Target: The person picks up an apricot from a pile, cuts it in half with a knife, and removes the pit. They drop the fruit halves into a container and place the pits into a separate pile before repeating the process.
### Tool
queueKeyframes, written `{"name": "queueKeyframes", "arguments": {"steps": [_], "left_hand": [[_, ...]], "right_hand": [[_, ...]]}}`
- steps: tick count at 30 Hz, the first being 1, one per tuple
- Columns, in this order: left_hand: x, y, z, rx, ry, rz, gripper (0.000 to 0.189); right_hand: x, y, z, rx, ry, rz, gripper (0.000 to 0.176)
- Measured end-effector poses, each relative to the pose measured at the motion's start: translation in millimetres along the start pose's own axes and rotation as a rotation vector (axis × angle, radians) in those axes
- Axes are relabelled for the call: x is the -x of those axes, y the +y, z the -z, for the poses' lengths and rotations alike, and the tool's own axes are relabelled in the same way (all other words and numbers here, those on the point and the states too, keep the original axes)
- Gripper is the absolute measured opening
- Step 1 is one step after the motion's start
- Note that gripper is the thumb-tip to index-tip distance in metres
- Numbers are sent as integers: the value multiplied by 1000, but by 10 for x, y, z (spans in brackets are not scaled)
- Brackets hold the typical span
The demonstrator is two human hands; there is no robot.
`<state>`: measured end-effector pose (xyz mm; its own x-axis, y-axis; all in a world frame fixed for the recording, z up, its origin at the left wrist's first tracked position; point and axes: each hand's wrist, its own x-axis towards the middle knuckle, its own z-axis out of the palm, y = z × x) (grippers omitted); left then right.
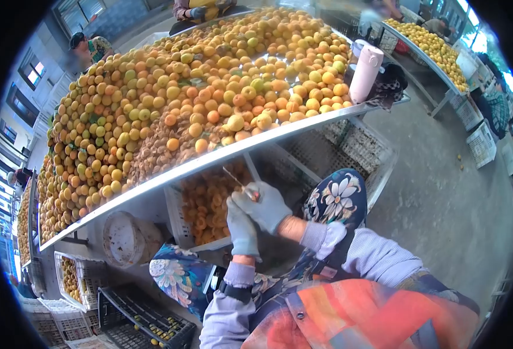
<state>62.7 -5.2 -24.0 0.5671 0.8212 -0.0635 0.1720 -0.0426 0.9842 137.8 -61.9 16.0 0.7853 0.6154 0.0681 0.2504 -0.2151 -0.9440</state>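
My gloved right hand is closed round a thin pointed tool, its tip pointing up and left. A small reddish-brown piece shows at the fingers; I cannot tell whether it is handle or fruit. Pressed against it, my gloved left hand has curled fingers, and what they hold is hidden. Both hands are over the edge of a crate of opened orange fruit halves, below the table's metal rim. Whole yellow-orange fruit are heaped on the table, beside a pile of brown pits.
A pink bottle stands at the table's right corner. Under the table are a white bucket and an empty crate. A black crate lies lower left. Other people work at the far side and at another fruit table.
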Motion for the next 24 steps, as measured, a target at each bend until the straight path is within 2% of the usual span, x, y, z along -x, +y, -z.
{"name": "queueKeyframes", "arguments": {"steps": [1,2,3,4,6,8,10,11,12,15,16,18,20,21,22,24], "left_hand": [[-10,-20,-14,14,-12,-13,49],[-9,-53,-32,239,9,153,47],[0,-99,-47,462,22,328,46],[-22,-205,-18,703,-59,416,44],[154,246,18,859,-43,542,48],[175,273,58,862,-48,599,51],[203,297,79,861,-35,659,53],[221,321,69,743,-51,515,53],[242,348,56,623,-64,372,53],[359,398,113,232,-89,-35,54],[400,407,188,88,-89,-165,54],[432,425,374,-210,-76,-423,55],[257,109,463,1205,-718,449,61],[345,489,477,1058,-446,605,67],[334,485,492,1053,-427,606,67],[339,397,519,1540,-139,892,67]], "right_hand": [[14,84,-47,88,15,57,34],[40,27,-43,135,55,62,35],[56,24,-43,147,76,180,35],[47,18,-28,161,93,297,34],[25,-160,41,277,-31,216,34],[16,-296,114,312,-81,241,34],[35,-335,121,329,-148,348,32],[40,-282,154,376,-218,636,29],[36,-276,136,378,-221,634,29],[52,-476,88,288,-355,806,26],[32,-604,90,216,-286,747,19],[-162,-603,55,-225,-265,454,11],[-256,-645,126,-383,-155,383,12],[-278,-698,212,-509,-202,159,15],[-290,-737,260,-624,-242,-71,19],[-280,-694,192,-629,-187,-53,20]]}}
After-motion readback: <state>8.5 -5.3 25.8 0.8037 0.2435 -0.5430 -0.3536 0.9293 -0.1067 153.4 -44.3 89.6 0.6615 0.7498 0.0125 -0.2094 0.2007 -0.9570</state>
